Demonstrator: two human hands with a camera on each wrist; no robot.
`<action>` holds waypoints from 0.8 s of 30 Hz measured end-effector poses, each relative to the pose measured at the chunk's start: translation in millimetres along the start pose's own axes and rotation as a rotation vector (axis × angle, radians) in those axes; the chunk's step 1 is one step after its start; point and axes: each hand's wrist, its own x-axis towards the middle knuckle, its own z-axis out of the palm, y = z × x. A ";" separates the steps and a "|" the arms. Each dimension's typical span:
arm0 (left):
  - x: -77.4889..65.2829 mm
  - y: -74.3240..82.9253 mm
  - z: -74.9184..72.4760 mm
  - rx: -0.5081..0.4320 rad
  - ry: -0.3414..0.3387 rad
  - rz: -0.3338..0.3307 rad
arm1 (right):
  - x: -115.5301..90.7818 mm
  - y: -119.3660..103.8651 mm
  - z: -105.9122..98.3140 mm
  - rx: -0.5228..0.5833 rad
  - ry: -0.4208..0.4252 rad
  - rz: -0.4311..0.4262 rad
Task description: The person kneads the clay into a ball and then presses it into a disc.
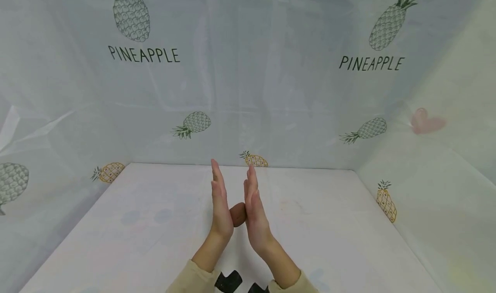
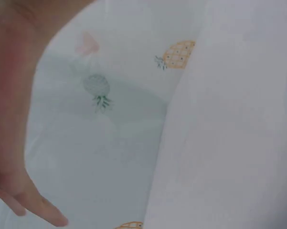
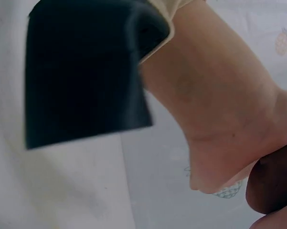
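At the near edge, a cream left sleeve [image 1: 195, 279] and a cream right sleeve [image 1: 294, 285], with a black block [image 1: 228, 281] just inside the left cuff and a second black block [image 1: 258, 288] just inside the right one. Then, past bare wrists, the left hand [image 1: 221, 211] and the right hand [image 1: 257, 215], raised near the middle, palms facing. Fingers of both hands straight, pointing up and toward the far side, with a narrow gap between the two sets of fingertips. Between the lower palms, a rounded brown lump [image 1: 238, 214]. Touches both palms, with only palms against it and fingers extended beyond. Shows again in the right wrist view, dark and smooth, at the lower right, partly hidden by the hands.

Beneath and around, a white tabletop [image 1: 155, 207], faintly blotched with blue. Along its borders, yellow pineapple prints: one at left [image 1: 111, 172], one at the far edge [image 1: 255, 160], one at right [image 1: 386, 205]. Farther right, a pink heart print [image 1: 426, 121]. Behind everything, a pale hanging sheet [image 1: 263, 78], with creases, grey-green pineapple prints [image 1: 131, 17] and, high at left and right, "PINEAPPLE" lettering [image 1: 143, 54].
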 end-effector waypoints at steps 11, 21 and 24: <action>-10.5 -12.1 11.6 0.181 -0.061 -0.025 | 1.0 -4.6 -6.8 -0.021 0.064 0.028; -23.4 -10.1 24.0 0.097 -0.107 -0.032 | 4.2 -5.5 -14.6 -0.040 0.111 0.005; -24.1 -6.3 24.9 0.029 -0.120 -0.023 | 5.5 -2.9 -15.4 -0.060 0.124 0.002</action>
